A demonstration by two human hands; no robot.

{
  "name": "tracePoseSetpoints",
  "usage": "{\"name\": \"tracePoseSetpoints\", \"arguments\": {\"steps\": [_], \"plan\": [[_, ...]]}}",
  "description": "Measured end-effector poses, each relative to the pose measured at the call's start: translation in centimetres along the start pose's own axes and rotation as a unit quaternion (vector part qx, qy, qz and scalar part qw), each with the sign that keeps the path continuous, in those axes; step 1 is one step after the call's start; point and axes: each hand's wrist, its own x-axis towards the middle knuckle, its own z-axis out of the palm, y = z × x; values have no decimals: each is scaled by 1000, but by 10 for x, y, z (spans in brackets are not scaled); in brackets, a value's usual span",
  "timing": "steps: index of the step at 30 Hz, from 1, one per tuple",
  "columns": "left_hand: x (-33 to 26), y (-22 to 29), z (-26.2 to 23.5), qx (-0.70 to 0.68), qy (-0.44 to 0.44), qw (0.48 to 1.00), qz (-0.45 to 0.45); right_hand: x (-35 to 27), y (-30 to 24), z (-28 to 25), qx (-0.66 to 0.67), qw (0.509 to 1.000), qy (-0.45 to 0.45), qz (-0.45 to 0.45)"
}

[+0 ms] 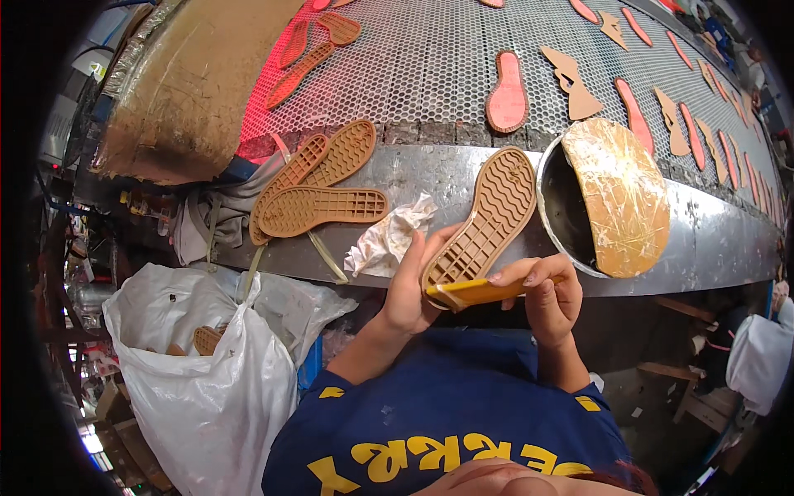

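Note:
My left hand (407, 291) holds a brown shoe sole (494, 201) by its heel end, the treaded face up and the toe pointing away from me. In my right hand (546, 302) is a flat yellow tool (480, 292), pinched between thumb and fingers. A whitish band crosses the tool near its left end, which lies at the rim of the heel; I cannot tell what kind of tool it is. A crumpled white cloth or paper (393, 238) lies left of the sole. To the right stands a round metal pot (568, 223), partly covered by a taped tan board (622, 198).
Several brown soles (322, 208) lie piled at the left. Beyond the metal ledge (703, 240), a mesh conveyor (413, 74) carries red insole-shaped pieces (507, 91) and tan cut-outs (571, 83). A white sack (198, 388) with soles inside stands at lower left, and cardboard (194, 83) at upper left.

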Motion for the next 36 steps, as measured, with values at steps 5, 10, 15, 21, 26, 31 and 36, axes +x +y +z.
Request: {"name": "tracePoseSetpoints", "arguments": {"steps": [5,10,15,21,26,31,36], "plan": [[0,-1,-1,19,-24,999,9,6,0,-2,-33,999,24,-19],[1,-4,3,42,21,999,10,14,-2,-15,-61,997,-24,-39],[0,0,-4,24,-44,999,3,10,-6,-36,-142,983,74,-86],[0,-6,-15,5,-51,999,7,8,-19,-58,-357,875,275,-175],[-5,-1,-12,-7,-79,992,102,16,-18,-68,-614,751,214,-116],[-10,-2,-3,2,-72,973,219,21,-13,-59,-689,712,109,-83],[-3,-2,-14,30,-110,969,220,21,-13,-55,-571,795,185,-91]]}}
